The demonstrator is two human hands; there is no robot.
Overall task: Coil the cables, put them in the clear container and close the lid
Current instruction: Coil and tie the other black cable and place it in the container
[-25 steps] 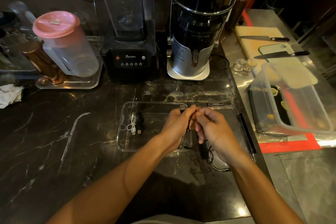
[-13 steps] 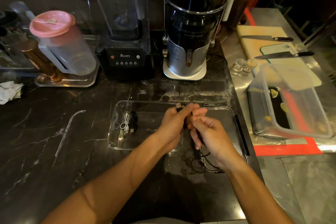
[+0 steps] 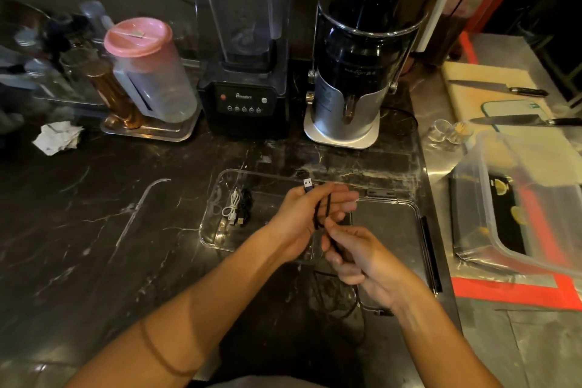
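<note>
Black cable (image 3: 327, 211) runs up through the left hand (image 3: 302, 217), whose curled fingers hold it with the USB plug (image 3: 308, 183) sticking out at the top, while the right hand (image 3: 362, 258) — just at five o'clock of the left — pinches the same cable lower down between thumb and fingertips. Slack from it trails down onto the dark marble counter (image 3: 94, 230) at six o'clock of the hands, in loose, unformed loops, so this cable looks only begun. Both hands hover over the near right corner of the clear container (image 3: 217, 230), which sits open in the middle of the counter. Inside it, toward its nine o'clock end, two small bundles already lie side by side: a white coiled cable (image 3: 231, 208) and a darker one (image 3: 247, 206) just beside it. The clear lid (image 3: 393, 230) rests flat on the counter at three o'clock of the container, touching or nearly touching it — which, I cannot tell. By my reading, two cables are stowed; left are finishing this coil, placing it inside, and closing the lid. Whether other cables wait is not visible.
</note>
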